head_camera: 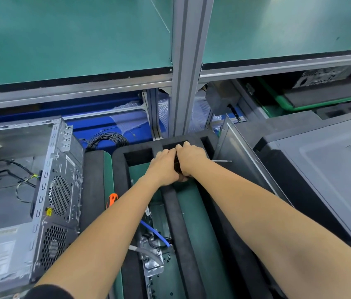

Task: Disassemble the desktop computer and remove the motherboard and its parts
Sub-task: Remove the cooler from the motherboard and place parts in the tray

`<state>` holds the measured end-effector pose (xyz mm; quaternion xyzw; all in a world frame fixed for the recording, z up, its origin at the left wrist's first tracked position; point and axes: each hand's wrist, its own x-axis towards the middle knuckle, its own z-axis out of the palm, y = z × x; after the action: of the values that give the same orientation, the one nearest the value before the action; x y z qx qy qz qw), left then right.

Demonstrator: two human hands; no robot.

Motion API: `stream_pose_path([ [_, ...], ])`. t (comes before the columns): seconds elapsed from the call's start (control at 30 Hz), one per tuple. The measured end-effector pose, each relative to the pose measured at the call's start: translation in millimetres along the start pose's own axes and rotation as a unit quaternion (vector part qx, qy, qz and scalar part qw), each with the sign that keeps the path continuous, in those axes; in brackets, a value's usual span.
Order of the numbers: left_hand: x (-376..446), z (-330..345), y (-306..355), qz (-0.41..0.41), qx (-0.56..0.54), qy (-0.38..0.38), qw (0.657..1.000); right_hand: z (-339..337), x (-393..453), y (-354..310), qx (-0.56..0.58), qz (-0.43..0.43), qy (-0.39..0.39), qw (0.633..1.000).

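Now, head view, taken in order:
Left hand: the left hand [163, 167] reaches forward over the black foam tray [118, 169], fingers curled round a small dark part [177, 167] pressed between both hands.
Right hand: the right hand [191, 160] meets the left one, knuckles touching, its fingers wrapped over the same dark part; what the part is cannot be told, since the hands hide most of it.
Foam tray: black, with compartments along its far edge and a long divider running toward the camera; the hands sit above the far middle compartment.
Tray contents: near the camera lie a silvery anti-static bag [153, 255], a blue cable [155, 233] across it, and small black screws [166, 258] scattered beside.
Computer case: the desktop computer case [58, 190] lies open on its side left of the tray, loose wires inside.
Screwdriver: an orange-handled screwdriver [112, 199] rests between case and tray, partly under the left forearm.
Side panel: a grey metal panel [241, 152] leans right of the tray.
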<state>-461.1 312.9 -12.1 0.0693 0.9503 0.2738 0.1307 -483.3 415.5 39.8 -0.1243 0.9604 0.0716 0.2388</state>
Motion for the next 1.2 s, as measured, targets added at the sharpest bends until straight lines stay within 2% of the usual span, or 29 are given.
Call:
stream_pose_path([
  [0.13,-3,1,0,0.012,-0.044,0.014,0.999,1,0,2,-0.011,-0.008,-0.006,1.0],
  [0.4,-11,0,10,0.019,-0.014,0.06,0.998,-3,-8,-1,-0.031,-0.002,0.028,0.999],
  [0.47,-13,-6,13,0.014,-0.01,0.097,0.995,-7,-10,-3,-0.012,0.014,0.04,0.999],
  [0.57,-17,-16,13,-0.048,-0.032,0.175,0.983,-22,-11,-2,0.072,0.053,0.079,0.993],
  [0.6,-20,-18,14,-0.069,-0.047,0.194,0.977,-28,-12,-3,0.089,0.043,0.074,0.992],
  [0.7,-31,-18,15,-0.114,-0.076,0.216,0.967,-44,-16,-7,0.122,-0.009,-0.006,0.992],
  [0.83,-43,-8,19,-0.15,-0.075,0.2,0.965,-47,-24,-7,0.194,-0.011,-0.091,0.977],
  [0.9,-45,-1,22,-0.149,-0.071,0.2,0.966,-43,-21,-6,0.164,-0.014,-0.099,0.981],
  [1.0,-45,3,27,-0.136,-0.072,0.211,0.965,-33,-13,-6,0.05,-0.017,-0.069,0.996],
  [1.07,-43,4,30,-0.133,-0.081,0.211,0.965,-27,-7,-7,0.017,-0.025,-0.045,0.999],
  [1.2,-38,-4,23,-0.108,-0.098,0.144,0.979,-29,-4,-2,-0.009,-0.021,0.001,1.0],
])
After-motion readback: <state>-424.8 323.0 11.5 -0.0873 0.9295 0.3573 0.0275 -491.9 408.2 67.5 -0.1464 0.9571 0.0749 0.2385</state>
